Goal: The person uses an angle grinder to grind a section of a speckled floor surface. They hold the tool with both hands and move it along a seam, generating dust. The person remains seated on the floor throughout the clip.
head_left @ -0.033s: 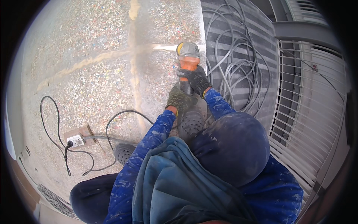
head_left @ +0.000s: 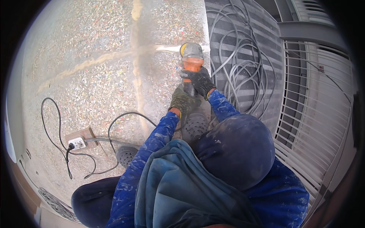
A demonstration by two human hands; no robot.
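An orange and grey angle grinder [head_left: 193, 62] with a yellow disc edge [head_left: 183, 49] lies against the speckled board floor [head_left: 102, 79]. Its head is over the right end of a pale filled seam [head_left: 167, 48], close to the board's right edge. My right hand [head_left: 200, 79], in a dark dusty glove, is closed around the grinder's orange body. My left hand [head_left: 184, 99], in a greenish-grey glove, wraps the dark rear end of the same tool. The underside of the disc is hidden.
Loops of grey cable [head_left: 237, 60] lie on the grey striped strip to the right, beside a white barred railing [head_left: 315, 102]. A white power socket [head_left: 78, 143] on a wooden block sits at left, with a black cord [head_left: 60, 117] looping from it. A grey clog [head_left: 194, 127] is just behind my hands.
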